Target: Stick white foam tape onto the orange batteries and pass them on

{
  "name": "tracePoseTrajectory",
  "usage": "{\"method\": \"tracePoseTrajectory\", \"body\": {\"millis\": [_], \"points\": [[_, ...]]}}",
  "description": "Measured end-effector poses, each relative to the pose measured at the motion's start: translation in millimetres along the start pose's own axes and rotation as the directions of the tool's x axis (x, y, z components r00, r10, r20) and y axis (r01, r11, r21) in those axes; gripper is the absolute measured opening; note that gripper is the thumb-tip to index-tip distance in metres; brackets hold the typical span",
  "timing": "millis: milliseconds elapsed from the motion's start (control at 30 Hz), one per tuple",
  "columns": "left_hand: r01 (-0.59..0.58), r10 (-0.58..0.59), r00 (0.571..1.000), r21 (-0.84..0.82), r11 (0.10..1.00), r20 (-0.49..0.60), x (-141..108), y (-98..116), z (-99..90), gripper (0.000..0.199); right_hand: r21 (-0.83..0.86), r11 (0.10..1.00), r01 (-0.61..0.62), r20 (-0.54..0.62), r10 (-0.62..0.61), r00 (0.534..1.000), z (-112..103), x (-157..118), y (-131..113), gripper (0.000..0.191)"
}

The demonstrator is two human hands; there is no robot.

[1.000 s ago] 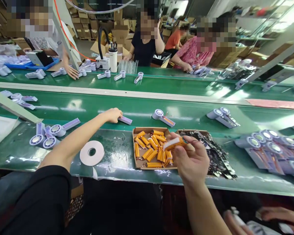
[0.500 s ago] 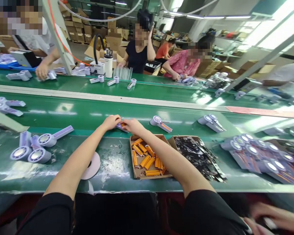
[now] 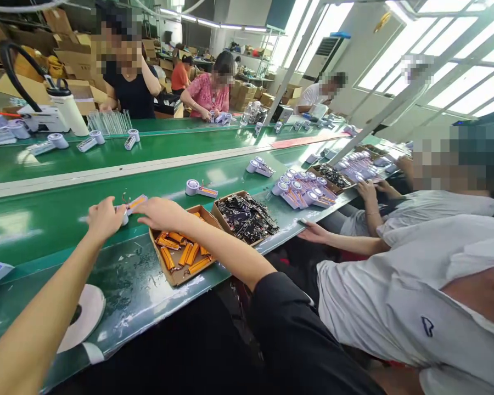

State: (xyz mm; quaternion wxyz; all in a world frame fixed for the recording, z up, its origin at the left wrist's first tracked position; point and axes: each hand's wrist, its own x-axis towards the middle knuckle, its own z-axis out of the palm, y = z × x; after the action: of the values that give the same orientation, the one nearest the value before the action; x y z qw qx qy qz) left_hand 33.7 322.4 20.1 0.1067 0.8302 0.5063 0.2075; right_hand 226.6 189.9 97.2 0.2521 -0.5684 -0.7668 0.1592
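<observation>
My left hand (image 3: 105,218) grips the round end of a lilac fan body on the green belt. An orange battery lies in its handle (image 3: 137,203), and thin wires stick up near the round end. Close to the handle's right side is my right hand (image 3: 161,214), its fingers stretched out and slightly apart, with nothing visible in them. Under my right forearm, a cardboard box (image 3: 174,278) holds several orange batteries (image 3: 186,254). Another fan body (image 3: 200,188) with an orange battery lies on the belt beyond that box.
Beside the battery box, a second box holds dark circuit boards (image 3: 247,218). Several fan bodies (image 3: 302,189) are piled to its right. A white tape roll (image 3: 86,318) lies at the near left. People in light shirts (image 3: 395,280) sit at the right; others work across the belt.
The view has turned right. My right hand has come off the fan body and its fingers have opened. My left hand still holds the round end, and the orange battery in the handle now shows clearly.
</observation>
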Motion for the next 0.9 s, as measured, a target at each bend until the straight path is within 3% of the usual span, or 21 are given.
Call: {"method": "tracePoseTrajectory", "body": {"millis": [67,167,267,333,400,500,567,600,667,733,800,867,900], "points": [[-0.034,0.034,0.999,0.018,0.999,-0.027,-50,-15,-14.5,0.054,0.079,0.993,0.092,0.044,-0.096,0.994,-9,-66,-3,0.01],[-0.229,0.23,0.966,-0.019,0.973,0.122,-156,-53,-44.0,0.042,0.385,0.914,0.129,0.133,-0.194,0.972,-12,-177,6,0.018],[-0.33,0.309,0.92,0.051,0.943,0.241,-257,-86,-71.0,0.049,0.608,0.793,-0.039,0.089,-0.019,0.996,3,-260,25,0.032],[-0.32,0.282,0.93,0.14,0.937,0.237,-297,-95,-82.8,0.05,0.665,0.736,-0.128,0.061,0.117,0.991,23,-284,28,0.037],[-0.319,0.289,0.942,0.192,0.928,0.171,-309,-89,-90.0,0.042,0.72,0.664,-0.202,0.056,0.234,0.971,45,-285,16,0.041],[-0.363,0.378,0.926,0.229,0.903,-0.023,-292,-43,-96.2,0.042,0.786,0.552,-0.278,0.146,0.272,0.951,69,-257,-19,0.042],[-0.427,0.46,0.878,0.215,0.878,-0.134,-275,1,-98.8,0.051,0.783,0.554,-0.281,0.225,0.169,0.96,75,-233,-45,0.064],[-0.47,0.5,0.851,0.195,0.861,-0.16,-268,21,-99.6,0.056,0.771,0.584,-0.255,0.243,0.1,0.965,76,-222,-56,0.063],[-0.526,0.55,0.809,0.16,0.835,-0.207,-259,50,-99.2,0.06,0.74,0.655,-0.15,0.245,-0.056,0.968,79,-209,-73,0.038],[-0.496,0.516,0.809,0.144,0.856,-0.281,-256,58,-95.7,0.058,0.664,0.747,-0.02,0.253,-0.2,0.946,83,-205,-81,0.039],[-0.387,0.395,0.847,0.096,0.917,-0.355,-258,49,-89.2,0.05,0.504,0.86,0.072,0.344,-0.277,0.897,86,-205,-79,0.038],[-0.269,0.26,0.891,0.029,0.963,-0.372,-263,33,-80.8,0.045,0.353,0.93,0.103,0.464,-0.27,0.844,82,-202,-70,0.027],[-0.23,0.218,0.906,0.011,0.973,-0.362,-266,26,-76.3,0.044,0.304,0.948,0.092,0.486,-0.238,0.841,76,-197,-63,0.024]]}}
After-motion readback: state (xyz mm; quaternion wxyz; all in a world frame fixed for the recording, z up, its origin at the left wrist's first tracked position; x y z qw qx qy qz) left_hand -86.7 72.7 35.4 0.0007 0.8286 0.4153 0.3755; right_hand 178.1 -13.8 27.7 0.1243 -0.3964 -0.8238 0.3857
